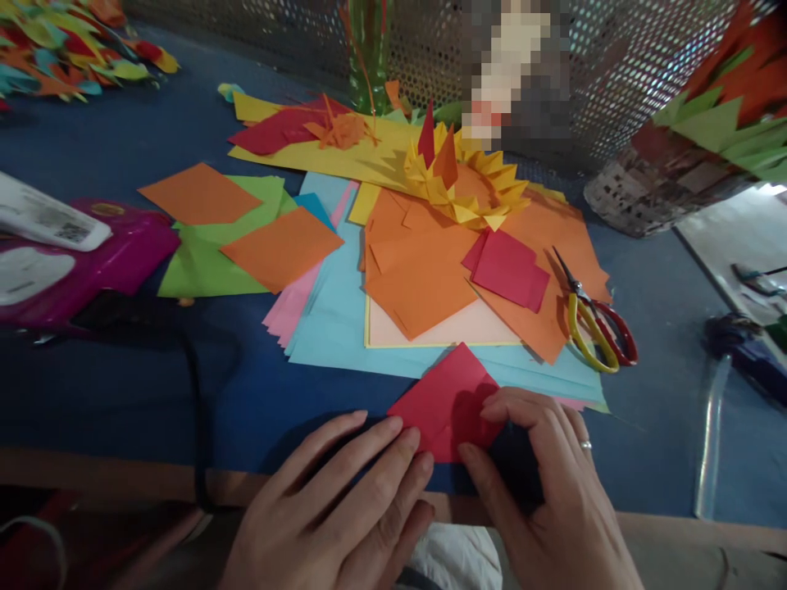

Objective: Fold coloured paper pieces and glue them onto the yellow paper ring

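A red square of paper [452, 397] lies turned like a diamond near the table's front edge, its near corner folded or cut off by the hands' cover. My left hand [350, 492] rests with its fingers stretched out, the fingertips touching the paper's lower left edge. At the right side of the same sheet, my right hand [541, 475] grips the edge with curled thumb and forefinger; a ring shows on one finger. Just beyond the sheet is a stack of light blue paper [332, 328] carrying several orange sheets [424, 279] and smaller red squares [510, 270].
Scissors [593, 319] with yellow and red handles lie right of the stack. Behind stands a yellow folded-paper ring [504, 192] with red and orange points. A magenta device [135, 246] is at left, a glue stick [710, 442] and a blue tool [747, 352] at right.
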### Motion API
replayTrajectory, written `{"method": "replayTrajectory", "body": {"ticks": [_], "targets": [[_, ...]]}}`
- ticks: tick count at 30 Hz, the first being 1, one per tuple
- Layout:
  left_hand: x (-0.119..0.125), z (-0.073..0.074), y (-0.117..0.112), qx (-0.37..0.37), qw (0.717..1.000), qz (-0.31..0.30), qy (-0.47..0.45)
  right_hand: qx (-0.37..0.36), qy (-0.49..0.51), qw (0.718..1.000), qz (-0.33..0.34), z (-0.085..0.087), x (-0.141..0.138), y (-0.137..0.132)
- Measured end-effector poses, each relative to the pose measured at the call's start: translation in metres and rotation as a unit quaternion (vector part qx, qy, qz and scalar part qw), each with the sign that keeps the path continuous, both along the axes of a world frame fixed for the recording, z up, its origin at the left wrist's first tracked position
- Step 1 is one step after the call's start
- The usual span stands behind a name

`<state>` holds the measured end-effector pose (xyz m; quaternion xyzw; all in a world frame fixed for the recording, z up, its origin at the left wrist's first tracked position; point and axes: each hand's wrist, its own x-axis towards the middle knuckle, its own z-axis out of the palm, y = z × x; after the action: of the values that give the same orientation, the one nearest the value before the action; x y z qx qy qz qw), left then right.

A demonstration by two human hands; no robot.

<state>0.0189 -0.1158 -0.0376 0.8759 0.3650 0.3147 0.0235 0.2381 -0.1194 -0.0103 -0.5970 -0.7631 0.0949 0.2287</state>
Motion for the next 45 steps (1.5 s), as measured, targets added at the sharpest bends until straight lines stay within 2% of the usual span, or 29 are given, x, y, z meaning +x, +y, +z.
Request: {"method": "replayTrajectory", "body": {"ticks": [11, 16, 25, 28, 31, 33, 35, 38, 40, 43, 45], "targets": [[0.002, 0.009, 0.000, -0.007, 0.999, 0.001, -0.041, -0.009, 0.024, 1.000, -0.007, -0.001, 0.015, -0.003], [0.002, 0.010, 0.002, -0.008, 0.998, 0.003, -0.063, -0.035, 0.061, 0.996, -0.051, 0.006, 0.027, 0.002], [0.005, 0.010, 0.001, 0.019, 0.995, -0.004, -0.103, -0.034, 0.085, 0.994, 0.056, 0.012, 0.025, 0.021], [0.005, 0.009, 0.000, 0.013, 0.994, -0.003, -0.111, 0.009, 0.076, 0.994, 0.072, 0.011, 0.024, 0.021], [0.009, 0.012, -0.003, 0.027, 0.992, 0.026, -0.123, 0.137, 0.019, 0.989, 0.055, 0.010, 0.021, 0.014], [0.015, 0.016, -0.005, 0.055, 0.988, 0.064, -0.126, 0.230, -0.036, 0.972, 0.035, 0.009, 0.017, 0.008], [0.023, 0.018, -0.007, 0.076, 0.986, 0.098, -0.114, 0.284, -0.078, 0.956, 0.014, 0.008, 0.010, 0.000], [0.033, 0.018, -0.007, 0.080, 0.990, 0.095, -0.073, 0.295, -0.104, 0.950, -0.001, 0.006, 0.002, -0.011], [0.038, 0.016, -0.006, 0.085, 0.992, 0.068, -0.062, 0.278, -0.111, 0.954, 0.022, 0.004, 0.000, -0.015], [0.039, 0.015, -0.001, 0.096, 0.991, 0.040, -0.086, 0.249, -0.111, 0.961, 0.055, 0.000, 0.007, -0.017], [0.038, 0.016, 0.002, 0.088, 0.991, 0.029, -0.101, 0.238, -0.092, 0.966, 0.043, -0.002, 0.015, -0.016]]}}
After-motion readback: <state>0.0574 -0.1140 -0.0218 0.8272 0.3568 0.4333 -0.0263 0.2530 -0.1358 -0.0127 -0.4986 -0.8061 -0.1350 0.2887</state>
